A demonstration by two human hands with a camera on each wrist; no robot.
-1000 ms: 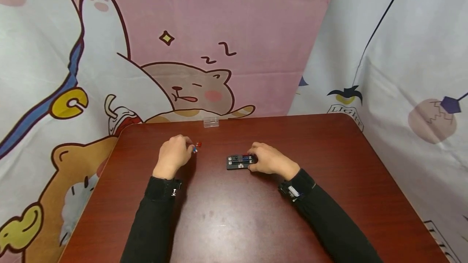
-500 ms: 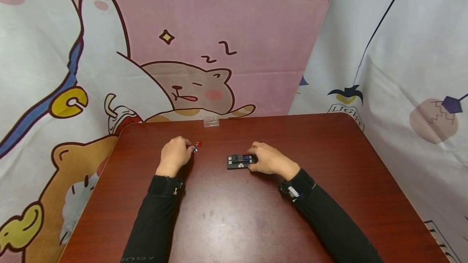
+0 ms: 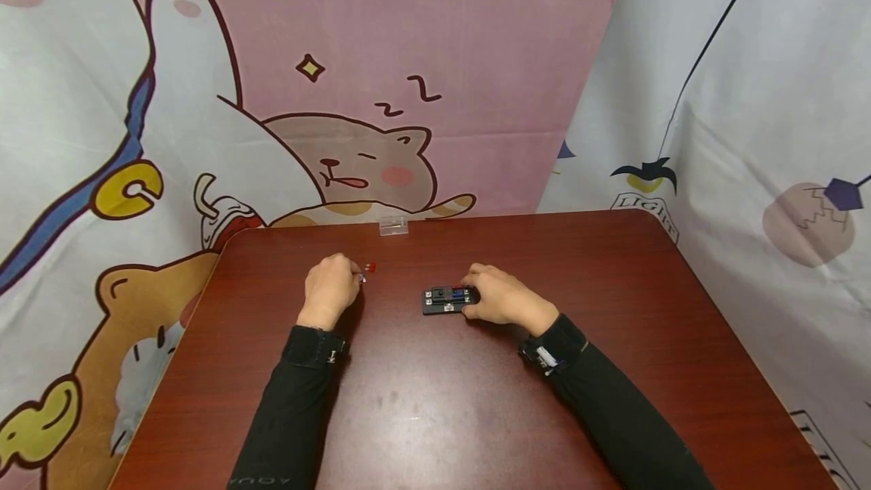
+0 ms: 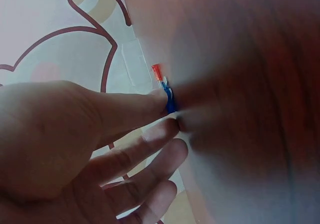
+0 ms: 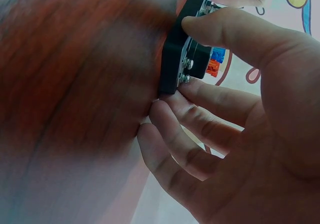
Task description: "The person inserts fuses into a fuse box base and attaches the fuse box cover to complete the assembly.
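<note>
A black fuse block (image 3: pixel 438 301) with metal screw terminals lies on the table. My right hand (image 3: pixel 505 298) grips its right end between thumb and fingers. In the right wrist view, a blue blade fuse (image 5: pixel 218 55) and a red one (image 5: pixel 212 68) sit in the block. To the left, my left hand (image 3: pixel 330 289) pinches a loose blue blade fuse (image 4: pixel 170 102) at its thumb and index fingertips, low over the tabletop. The fingers partly cover it in the head view. Just beyond those fingertips lies a loose red fuse (image 3: pixel 370 268).
A small clear plastic box (image 3: pixel 393 227) stands at the table's far edge. The brown tabletop (image 3: pixel 422 384) reaches back to a printed cloth (image 3: pixel 503 97) hanging behind it.
My left hand has shifted slightly right, and its fingers have closed over the blue fuse, which shows less now. The right hand and fuse block have stayed in place.
</note>
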